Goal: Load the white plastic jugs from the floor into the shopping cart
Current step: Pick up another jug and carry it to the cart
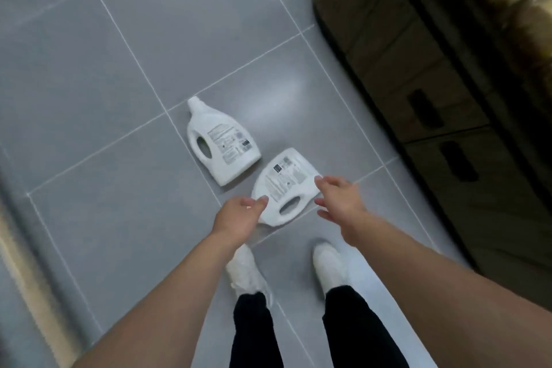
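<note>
Two white plastic jugs lie flat on the grey tiled floor. The far jug (220, 140) points its cap away from me, handle on its left. The near jug (285, 184) lies with its handle hole toward me and its neck hidden behind my left hand. My left hand (239, 216) reaches down at that jug's left end, fingers loosely spread, holding nothing. My right hand (339, 199) hovers over the jug's right side, fingers apart and empty. I cannot tell whether either hand touches the jug. No shopping cart is in view.
A dark shelving unit (433, 75) with boxes runs along the right side. My feet in white shoes (328, 267) stand just behind the near jug. A blurred pale edge (27, 263) crosses the lower left. Grey floor tiles (119, 39) stretch ahead.
</note>
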Available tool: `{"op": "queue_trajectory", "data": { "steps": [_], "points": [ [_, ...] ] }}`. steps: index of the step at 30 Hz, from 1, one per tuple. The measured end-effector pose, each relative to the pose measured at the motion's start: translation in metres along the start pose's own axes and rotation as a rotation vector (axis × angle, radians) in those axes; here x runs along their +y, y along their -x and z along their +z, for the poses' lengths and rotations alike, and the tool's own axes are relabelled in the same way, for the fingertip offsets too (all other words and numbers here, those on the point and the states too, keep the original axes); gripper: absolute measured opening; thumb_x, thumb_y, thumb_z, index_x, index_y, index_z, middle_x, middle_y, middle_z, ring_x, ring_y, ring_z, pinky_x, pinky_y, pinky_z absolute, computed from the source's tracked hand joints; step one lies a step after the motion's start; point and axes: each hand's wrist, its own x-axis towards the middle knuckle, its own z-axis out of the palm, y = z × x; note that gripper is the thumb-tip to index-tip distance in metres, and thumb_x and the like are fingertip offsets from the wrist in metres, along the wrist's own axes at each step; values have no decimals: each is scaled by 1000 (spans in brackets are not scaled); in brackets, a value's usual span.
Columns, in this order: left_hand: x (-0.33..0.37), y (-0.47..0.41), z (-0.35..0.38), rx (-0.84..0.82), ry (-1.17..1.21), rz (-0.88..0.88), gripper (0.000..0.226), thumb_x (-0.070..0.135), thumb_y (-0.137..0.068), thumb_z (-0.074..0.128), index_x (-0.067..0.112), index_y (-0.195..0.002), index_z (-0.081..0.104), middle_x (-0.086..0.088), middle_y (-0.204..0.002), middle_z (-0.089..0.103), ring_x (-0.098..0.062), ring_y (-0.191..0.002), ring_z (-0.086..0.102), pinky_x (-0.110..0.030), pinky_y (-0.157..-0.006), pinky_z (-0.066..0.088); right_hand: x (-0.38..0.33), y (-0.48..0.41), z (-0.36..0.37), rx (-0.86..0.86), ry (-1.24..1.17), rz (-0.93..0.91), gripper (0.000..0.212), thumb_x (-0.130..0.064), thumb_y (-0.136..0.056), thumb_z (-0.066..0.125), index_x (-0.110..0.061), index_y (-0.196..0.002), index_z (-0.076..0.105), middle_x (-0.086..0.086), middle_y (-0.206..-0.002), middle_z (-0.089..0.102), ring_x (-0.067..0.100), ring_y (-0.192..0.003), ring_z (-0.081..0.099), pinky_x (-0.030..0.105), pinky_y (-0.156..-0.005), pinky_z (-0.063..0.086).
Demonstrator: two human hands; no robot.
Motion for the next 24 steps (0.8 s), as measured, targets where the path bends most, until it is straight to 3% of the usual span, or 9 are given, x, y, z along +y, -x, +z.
{"op": "queue_trajectory", "data": {
  "steps": [6, 8, 12, 16, 19, 21, 24],
  "points": [
    [-30, -169, 41, -11, -165, 44, 82, 66, -90, 77, 17, -152, 53, -6, -149, 63, -29, -134, 63, -38, -113, 50, 66, -161, 40, 121, 72, 46, 94, -56, -95, 74, -21, -168, 26, 11, -157, 50, 35, -136, 55, 50, -118, 47],
    [-44, -215, 56, -13, -163, 42, 96, 65, -86, 81, 15, -159, 45, -8, -158, 57, -30, -142, 58, -39, -118, 46, 86, -202, 48, 135, 38, 57, 107, -60, -91, 78, -24, -171, 17, 9, -164, 45, 35, -143, 51, 45, -115, 45],
    [-72, -282, 78, -67, -99, 22, 107, 64, -77, 90, 14, -159, 43, -8, -152, 62, -29, -136, 63, -44, -119, 48, 118, -258, 63, 104, -156, 59, 114, -58, -81, 88, -34, -166, 16, -6, -139, 60, 22, -117, 64, 44, -98, 53],
    [-92, -308, 91, -134, 4, 56, 110, 68, -43, 99, 23, -136, 60, 4, -124, 79, -19, -110, 78, -45, -103, 62, 132, -278, 72, 93, -351, 24, 96, -46, -73, 99, -38, -147, 38, -9, -122, 74, 15, -102, 77, 45, -74, 66],
    [-99, -318, 96, -194, 108, 55, 108, 61, -42, 105, 24, -134, 64, 4, -116, 84, -21, -104, 83, -47, -98, 64, 135, -280, 76, 105, -430, 15, 91, -41, -69, 102, -39, -140, 44, -8, -120, 77, 18, -102, 80, 53, -79, 68],
    [-99, -321, 95, -248, 153, 29, 110, 57, -45, 109, 23, -140, 65, 1, -119, 84, -25, -107, 83, -50, -101, 63, 132, -278, 76, 108, -454, 28, 90, -38, -69, 102, -40, -138, 44, -8, -118, 76, 18, -102, 79, 52, -80, 68],
    [-99, -314, 93, -335, 256, 1, 92, 44, -53, 109, 23, -135, 70, -4, -118, 84, -30, -109, 82, -52, -104, 62, 123, -271, 78, 124, -469, 62, 92, -36, -67, 103, -43, -139, 45, -9, -119, 74, 20, -103, 78, 50, -80, 68]
  ]
}}
